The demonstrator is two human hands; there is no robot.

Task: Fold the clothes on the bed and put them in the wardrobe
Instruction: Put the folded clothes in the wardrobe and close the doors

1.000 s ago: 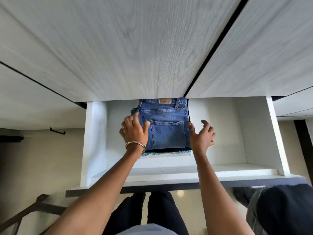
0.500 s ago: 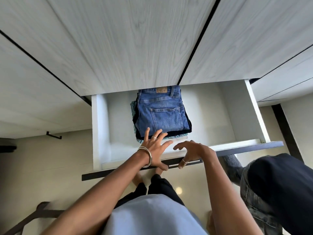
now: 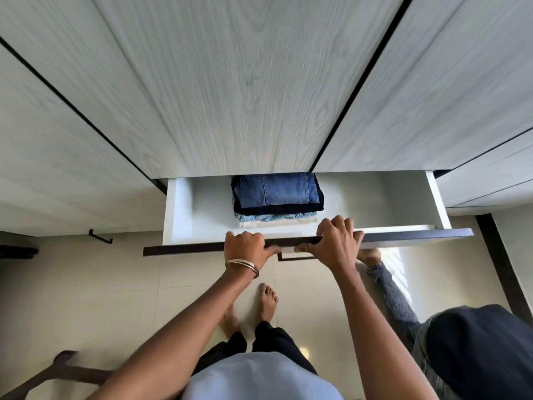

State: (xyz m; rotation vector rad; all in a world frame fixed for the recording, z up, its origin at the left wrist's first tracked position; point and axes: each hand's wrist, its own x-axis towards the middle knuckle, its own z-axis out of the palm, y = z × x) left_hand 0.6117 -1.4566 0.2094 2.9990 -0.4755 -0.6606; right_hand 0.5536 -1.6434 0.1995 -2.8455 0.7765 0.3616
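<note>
A white wardrobe drawer (image 3: 184, 215) stands partly pulled out under pale wood-grain doors (image 3: 248, 82). Inside it lies a stack of folded clothes: blue jeans (image 3: 277, 192) on top, a dark garment under them, then a teal patterned one (image 3: 274, 217). My left hand (image 3: 245, 248) grips the dark front edge of the drawer (image 3: 178, 249), fingers curled over it. My right hand (image 3: 336, 241) grips the same edge a little to the right, above the drawer's bar handle (image 3: 294, 258). The back of the stack is hidden under the doors.
Another person in a dark top and jeans (image 3: 473, 350) crouches at the lower right, one foot under the drawer. My bare feet (image 3: 268, 298) stand on beige floor tiles. A dark wooden frame (image 3: 57, 370) lies at the lower left. A small black handle (image 3: 99, 236) sits left.
Both hands left the jeans, drew back out of the drawer and took hold of its front edge. The drawer has slid in, so less of the stack shows.
</note>
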